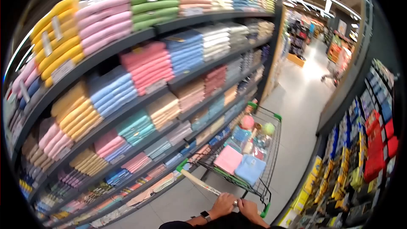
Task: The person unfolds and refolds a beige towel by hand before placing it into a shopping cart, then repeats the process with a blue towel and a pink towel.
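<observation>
Both my hands are wrapped round the handle (201,183) of a shopping cart (275,138), close together near its right end. My left hand (224,205), with a dark watch (205,215) on the wrist, is closed on the bar. Beside it, my right hand (249,209) grips the same bar. Inside the cart lie a folded pink towel (227,159) and a folded blue towel (250,169). Farther forward are a pink ball-like item (246,121), a pale green round item (268,128) and clear-wrapped goods I cannot make out.
Long shelves (186,78) stacked with folded towels in many colours run along the left. On the right hangs a display of packaged goods (339,161). Ahead, the tiled aisle floor (299,93) leads to a brighter area with another cart (333,74).
</observation>
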A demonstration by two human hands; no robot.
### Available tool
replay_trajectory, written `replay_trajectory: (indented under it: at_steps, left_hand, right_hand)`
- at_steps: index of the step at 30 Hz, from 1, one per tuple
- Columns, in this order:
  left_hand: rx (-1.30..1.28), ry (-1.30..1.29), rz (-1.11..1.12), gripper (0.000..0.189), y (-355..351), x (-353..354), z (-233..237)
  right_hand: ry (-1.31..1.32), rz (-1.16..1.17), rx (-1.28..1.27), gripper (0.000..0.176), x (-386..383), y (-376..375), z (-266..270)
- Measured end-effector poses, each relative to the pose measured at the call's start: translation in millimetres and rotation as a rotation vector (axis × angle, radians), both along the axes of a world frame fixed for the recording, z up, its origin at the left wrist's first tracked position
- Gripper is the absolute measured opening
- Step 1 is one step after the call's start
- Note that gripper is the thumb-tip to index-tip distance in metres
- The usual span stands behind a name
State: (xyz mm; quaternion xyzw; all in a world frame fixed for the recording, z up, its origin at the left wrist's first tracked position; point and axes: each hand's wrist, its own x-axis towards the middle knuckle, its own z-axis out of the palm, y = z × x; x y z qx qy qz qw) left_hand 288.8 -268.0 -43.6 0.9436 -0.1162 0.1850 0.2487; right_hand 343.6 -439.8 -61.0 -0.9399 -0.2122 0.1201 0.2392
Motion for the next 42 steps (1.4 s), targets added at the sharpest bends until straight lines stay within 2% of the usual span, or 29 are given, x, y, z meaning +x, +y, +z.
replay_trajectory:
  at_steps: [2, 5, 12, 26, 32, 35, 37, 39, 41, 42]
  left_hand:
    - [-0.033, 0.016, -0.025, 0.020, -6.0, 22.1, -11.3]
    - [-0.002, 0.021, -0.021, 0.020, -13.3, 51.9, 1.6]
    - [0.060, 0.017, 0.000, 0.022, -25.6, 113.5, 6.9]
    - [0.067, 0.069, -0.006, 0.030, -22.6, 197.9, 15.0]
    - [0.039, 0.143, -0.048, 0.035, -3.2, 221.1, 2.1]
    - [-0.099, -0.066, -0.143, 0.034, 11.3, 229.7, -24.7]
    - [-0.117, 0.075, -0.191, 0.033, 19.2, 236.2, -19.4]
    - [-0.173, 0.156, -0.241, 0.031, 27.7, 242.1, -20.5]
    - [-0.261, 0.114, -0.303, 0.029, 38.6, 245.1, -23.9]
    - [-0.301, 0.093, -0.338, 0.027, 47.5, 250.5, -24.4]
  right_hand:
    - [0.000, 0.012, -0.020, 0.039, 19.8, -4.6, -3.2]
    - [-0.012, -0.007, 0.017, 0.039, 47.2, -5.3, 14.8]
    - [-0.064, 0.012, 0.066, 0.039, 111.5, -15.4, 7.5]
    - [-0.097, -0.012, 0.085, 0.036, 199.4, -11.7, 5.0]
    - [0.037, -0.037, 0.047, 0.037, 227.4, -0.9, 2.4]
    - [0.076, -0.067, -0.004, 0.039, 240.2, 8.6, 1.3]
    - [0.174, -0.093, -0.044, 0.042, 251.3, 7.8, -16.4]
    - [0.222, -0.083, -0.079, 0.046, 258.6, 10.4, -8.5]
    - [0.409, -0.109, -0.051, 0.049, 265.1, 15.5, 10.4]
    - [0.413, -0.098, -0.059, 0.049, 269.8, 12.1, -3.0]
